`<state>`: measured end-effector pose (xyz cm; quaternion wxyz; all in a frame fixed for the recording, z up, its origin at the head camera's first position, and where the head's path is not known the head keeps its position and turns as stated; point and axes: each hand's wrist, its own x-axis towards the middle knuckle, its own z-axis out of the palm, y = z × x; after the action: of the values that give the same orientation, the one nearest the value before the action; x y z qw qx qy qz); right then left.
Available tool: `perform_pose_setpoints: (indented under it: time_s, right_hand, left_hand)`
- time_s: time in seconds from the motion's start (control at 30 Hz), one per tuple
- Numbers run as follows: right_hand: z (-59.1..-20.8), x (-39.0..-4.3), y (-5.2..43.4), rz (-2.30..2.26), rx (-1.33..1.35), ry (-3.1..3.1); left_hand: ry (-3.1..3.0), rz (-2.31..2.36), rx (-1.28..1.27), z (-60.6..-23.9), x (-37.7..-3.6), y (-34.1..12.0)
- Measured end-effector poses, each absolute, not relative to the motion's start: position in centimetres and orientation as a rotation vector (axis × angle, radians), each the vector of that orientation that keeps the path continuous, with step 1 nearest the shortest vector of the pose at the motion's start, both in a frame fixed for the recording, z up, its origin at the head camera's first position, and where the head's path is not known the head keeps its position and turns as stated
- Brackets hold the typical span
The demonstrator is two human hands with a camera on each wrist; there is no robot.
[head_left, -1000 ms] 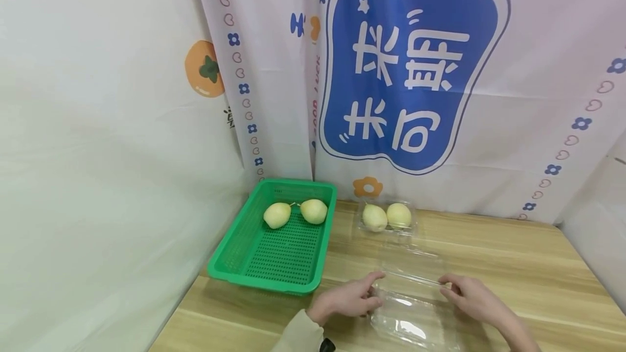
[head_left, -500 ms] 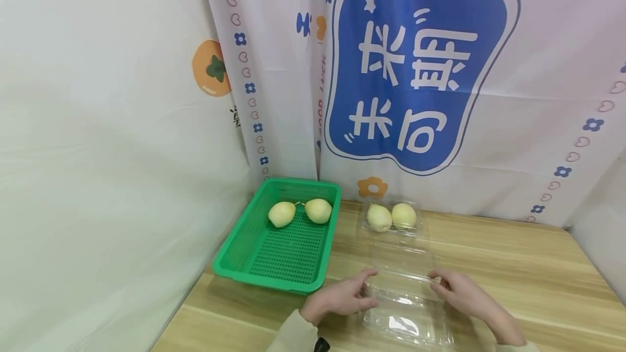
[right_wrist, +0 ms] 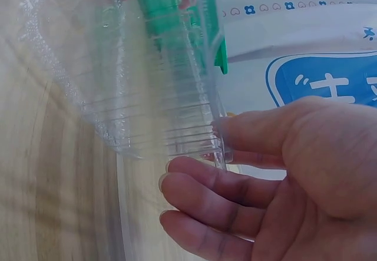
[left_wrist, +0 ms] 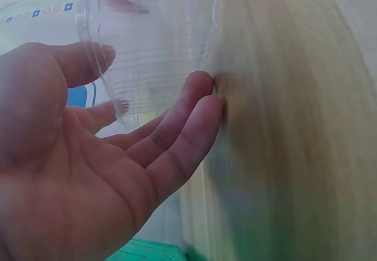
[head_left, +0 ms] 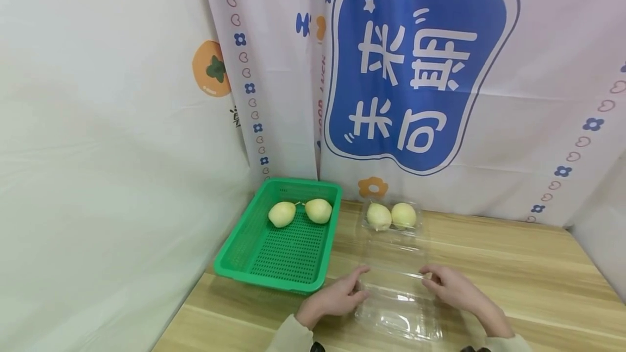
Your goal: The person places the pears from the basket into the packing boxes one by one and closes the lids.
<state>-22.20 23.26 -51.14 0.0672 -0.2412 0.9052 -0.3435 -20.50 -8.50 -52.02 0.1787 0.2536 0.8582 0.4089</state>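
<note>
- An empty clear plastic box (head_left: 397,300), lid open, is seen at the bottom centre of the head view, lying on the wooden table (head_left: 513,265).
- The left hand (head_left: 335,299) is placed at the box's left edge; in the left wrist view the thumb and fingers (left_wrist: 177,131) are loosely bent around the clear plastic wall (left_wrist: 150,43), thumb on one face, fingers on the other.
- The right hand (head_left: 452,288) is placed at the box's right edge; in the right wrist view the rim is pinched between thumb and fingers (right_wrist: 206,181).
- A green basket (head_left: 235,257) is noted left of centre, with two pears (head_left: 281,214) side by side at its far end.
- A second clear box (head_left: 364,222) is seen behind the first, just right of the basket, with two pears (head_left: 404,215) in it.
- A printed curtain (head_left: 415,69) fills the upper frame.
</note>
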Motion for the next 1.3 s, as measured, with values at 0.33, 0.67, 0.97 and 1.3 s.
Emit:
perform_pose_setpoints:
  time_s: [0.33, 0.67, 0.97, 1.3]
  right_hand:
    - [-51.2, -22.3, 23.2, -1.072, -0.722, 2.666]
    - [-51.3, -22.1, 23.2, -1.114, -0.732, 2.617]
    - [-51.3, -22.0, 23.3, -1.154, -0.729, 2.579]
    - [-51.4, -22.0, 23.7, -1.178, -0.694, 2.549]
  left_hand:
    - [2.525, 1.085, 0.67, -51.4, -19.7, -8.8]
    - [2.584, 0.967, 0.658, -50.6, -19.1, -8.7]
    - [2.699, 0.938, 0.73, -48.8, -18.5, -8.3]
    - [2.741, 0.867, 0.886, -46.7, -19.2, -7.9]
